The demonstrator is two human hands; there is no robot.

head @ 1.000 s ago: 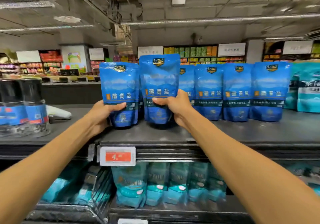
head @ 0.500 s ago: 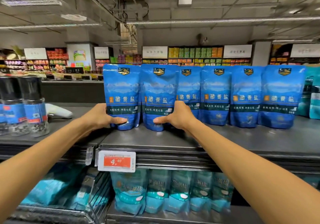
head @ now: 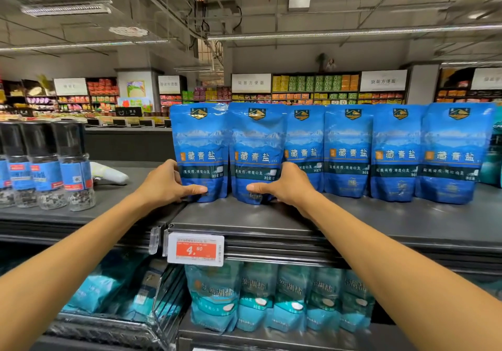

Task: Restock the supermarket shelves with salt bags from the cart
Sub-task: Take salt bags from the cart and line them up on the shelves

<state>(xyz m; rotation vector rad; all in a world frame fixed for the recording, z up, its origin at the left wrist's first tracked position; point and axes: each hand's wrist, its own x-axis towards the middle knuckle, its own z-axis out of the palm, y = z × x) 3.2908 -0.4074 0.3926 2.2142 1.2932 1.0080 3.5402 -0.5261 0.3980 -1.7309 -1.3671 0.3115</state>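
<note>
Both blue bags (head: 201,152) (head: 256,155) now down on shelf (head: 380,217); left hand (head: 165,185), right hand (head: 285,185) still gripping them, fingers hidden.

Two bare forearms in view, entering from the bottom corners. No sleeves visible anywhere along them, up to the frame edges. Left hand (head: 165,185) and right hand (head: 285,185) are both bare: no gloves, rings, watch or wristband showing. Thumbnails short and unpainted. Upper arms, torso and clothing out of frame, so what's worn can't be told.
</note>
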